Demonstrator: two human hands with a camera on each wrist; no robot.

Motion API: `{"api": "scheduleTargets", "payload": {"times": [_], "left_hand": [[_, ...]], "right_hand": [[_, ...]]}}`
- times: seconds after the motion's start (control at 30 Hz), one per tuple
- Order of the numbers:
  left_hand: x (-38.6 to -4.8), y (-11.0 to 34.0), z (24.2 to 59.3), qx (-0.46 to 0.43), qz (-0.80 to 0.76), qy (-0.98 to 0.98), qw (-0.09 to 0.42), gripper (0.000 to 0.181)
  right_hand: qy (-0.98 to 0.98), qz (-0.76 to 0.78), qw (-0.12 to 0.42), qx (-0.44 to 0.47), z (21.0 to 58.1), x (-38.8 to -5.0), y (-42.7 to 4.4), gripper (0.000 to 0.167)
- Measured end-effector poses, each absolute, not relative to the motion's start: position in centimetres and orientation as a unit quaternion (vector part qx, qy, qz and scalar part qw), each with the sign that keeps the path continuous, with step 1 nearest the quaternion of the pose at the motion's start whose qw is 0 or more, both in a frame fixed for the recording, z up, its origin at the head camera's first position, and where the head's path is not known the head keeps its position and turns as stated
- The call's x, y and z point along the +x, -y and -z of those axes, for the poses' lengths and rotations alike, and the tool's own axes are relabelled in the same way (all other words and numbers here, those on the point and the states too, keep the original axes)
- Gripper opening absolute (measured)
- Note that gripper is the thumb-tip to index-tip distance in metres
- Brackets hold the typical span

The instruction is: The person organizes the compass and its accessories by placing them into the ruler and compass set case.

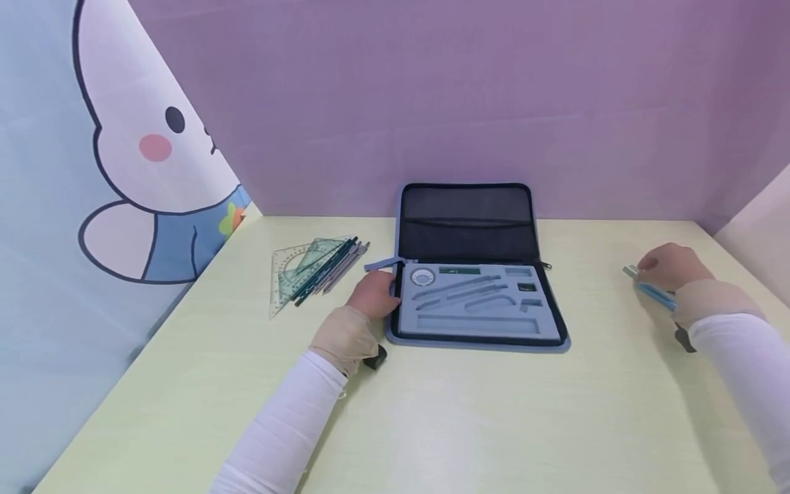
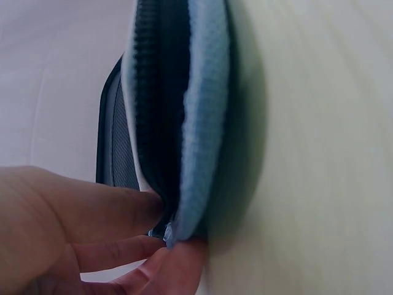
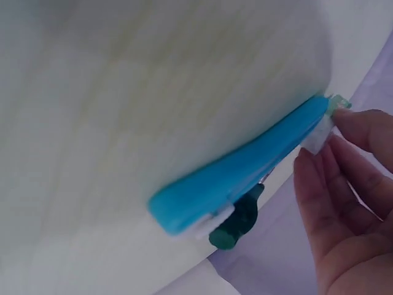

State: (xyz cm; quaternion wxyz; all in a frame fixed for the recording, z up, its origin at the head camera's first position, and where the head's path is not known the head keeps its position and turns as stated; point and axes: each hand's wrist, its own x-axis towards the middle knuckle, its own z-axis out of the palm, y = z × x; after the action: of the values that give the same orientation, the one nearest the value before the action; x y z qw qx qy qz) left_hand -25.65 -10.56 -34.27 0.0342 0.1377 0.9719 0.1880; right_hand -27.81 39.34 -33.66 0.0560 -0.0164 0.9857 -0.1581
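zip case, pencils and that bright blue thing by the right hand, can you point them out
Zip case (image 1: 472,243): head view, dark inside of its raised lid.
Pencils (image 1: 325,271): head view, middle of the bundle.
Bright blue thing (image 3: 239,167): right wrist view, middle of its long body.

The wrinkled left wristband (image 1: 343,339) is beige; a squarish black wrist camera (image 1: 375,357) pokes out beside it, and a creased white sleeve (image 1: 278,425) meets it. Well to its right show a beige right wristband (image 1: 716,303), dark second camera (image 1: 684,339) and white second sleeve (image 1: 740,374).
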Motion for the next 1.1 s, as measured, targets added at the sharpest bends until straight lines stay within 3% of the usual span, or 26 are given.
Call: {"api": "scheduleTargets", "payload": {"times": [0.43,1.1], "left_hand": [[-25.5,10.6,34.2,0.139,-0.184,-0.972,0.033,0.026],[-25.5,10.5,34.1,0.137,-0.186,-0.972,0.035,0.023]], "right_hand": [[-0.97,0.161,0.031,-0.178,32.2,-27.4,-35.4,0.026],[-0.944,0.209,0.025,-0.254,31.6,-28.3,-29.4,0.017]]}}
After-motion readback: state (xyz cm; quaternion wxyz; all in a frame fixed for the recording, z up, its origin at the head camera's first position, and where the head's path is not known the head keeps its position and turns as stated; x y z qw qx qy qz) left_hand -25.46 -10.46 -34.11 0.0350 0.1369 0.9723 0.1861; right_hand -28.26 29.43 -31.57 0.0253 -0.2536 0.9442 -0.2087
